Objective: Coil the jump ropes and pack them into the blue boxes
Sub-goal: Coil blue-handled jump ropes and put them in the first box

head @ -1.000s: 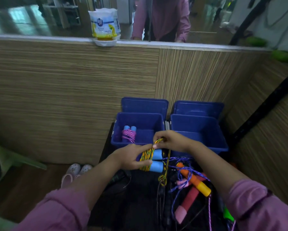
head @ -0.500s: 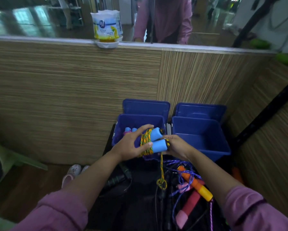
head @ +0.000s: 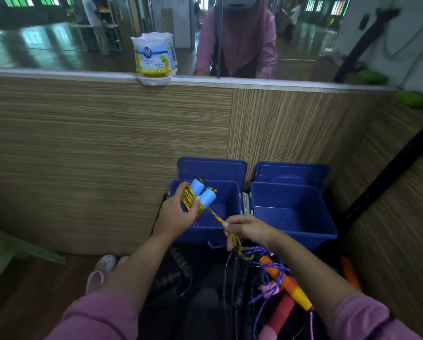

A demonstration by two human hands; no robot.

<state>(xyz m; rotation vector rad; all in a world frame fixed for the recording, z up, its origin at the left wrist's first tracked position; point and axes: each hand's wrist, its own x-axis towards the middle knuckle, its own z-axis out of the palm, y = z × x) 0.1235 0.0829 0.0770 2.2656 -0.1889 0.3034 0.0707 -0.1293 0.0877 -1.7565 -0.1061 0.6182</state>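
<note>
Holding: my left hand grips the coiled jump rope (blue handles up) above the left blue box.
Right hand: fingers pinch the rope's loose tail, just beside the coil.
Right blue box: alongside.

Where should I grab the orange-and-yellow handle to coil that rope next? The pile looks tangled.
Judging by its pose, take the orange-and-yellow handle at its bare yellow end, from the lower right. Purple rope crosses the orange upper part, and the right forearm lies beside it.
</note>
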